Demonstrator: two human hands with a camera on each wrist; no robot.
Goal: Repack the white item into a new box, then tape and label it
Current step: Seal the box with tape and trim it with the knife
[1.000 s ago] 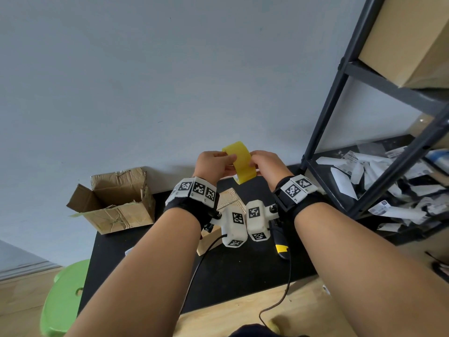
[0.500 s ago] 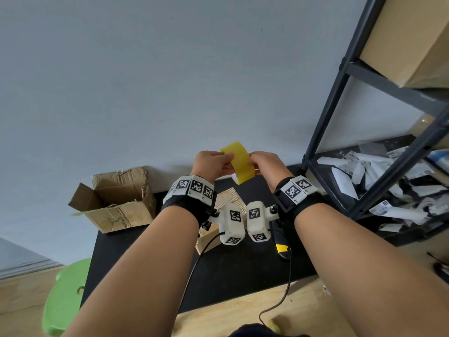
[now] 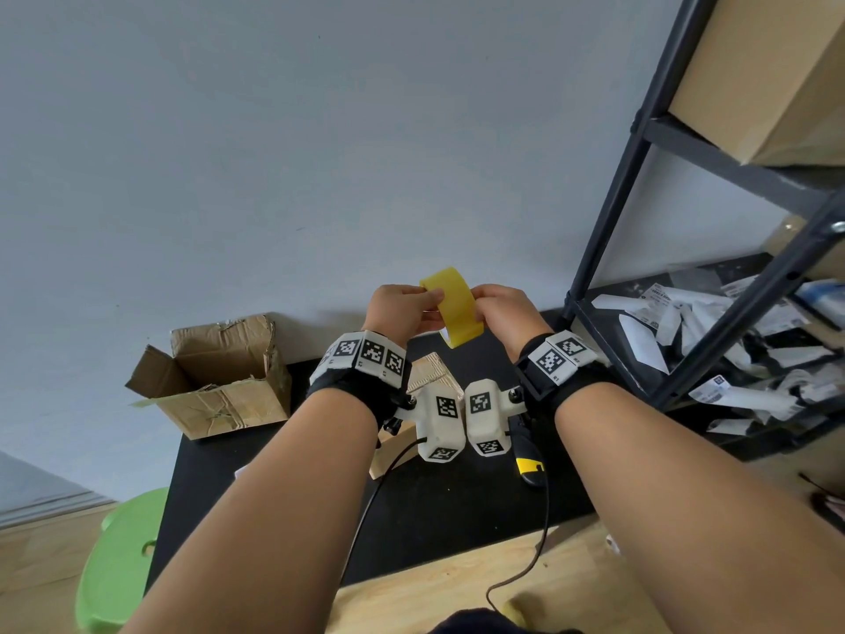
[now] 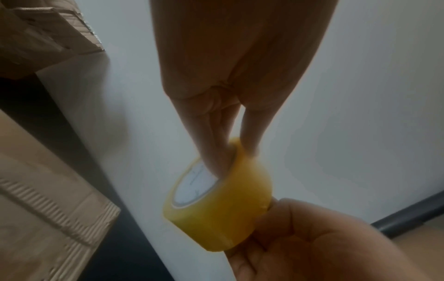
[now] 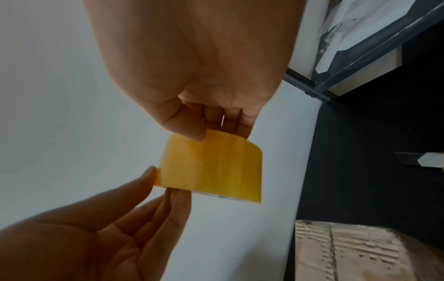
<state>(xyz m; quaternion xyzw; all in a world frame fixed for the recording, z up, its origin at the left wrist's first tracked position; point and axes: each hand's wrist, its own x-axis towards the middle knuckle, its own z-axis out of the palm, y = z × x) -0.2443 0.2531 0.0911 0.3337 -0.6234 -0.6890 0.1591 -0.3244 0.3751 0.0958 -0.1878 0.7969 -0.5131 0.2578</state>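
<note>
A yellow tape roll (image 3: 452, 308) is held up in front of the wall by both hands. My left hand (image 3: 402, 308) pinches its rim, fingers inside the white core (image 4: 197, 182) and thumb outside. My right hand (image 3: 498, 313) grips the other side, with the thumb (image 5: 190, 131) pressed on the roll's outer face (image 5: 211, 167). Left fingertips (image 5: 151, 175) touch the roll's edge. A cardboard box (image 3: 430, 372) lies on the black table (image 3: 457, 505) under my wrists, mostly hidden. No white item is visible.
A torn open cardboard box (image 3: 219, 382) stands at the table's back left. A yellow-black utility knife (image 3: 530, 464) lies below my right wrist. A dark metal shelf (image 3: 608, 231) with white paper labels (image 3: 731, 340) stands on the right. A green stool (image 3: 119, 565) is at lower left.
Both hands keep hold of the tape roll in nearly the same place; only small shifts of the fingers and the roll show.
</note>
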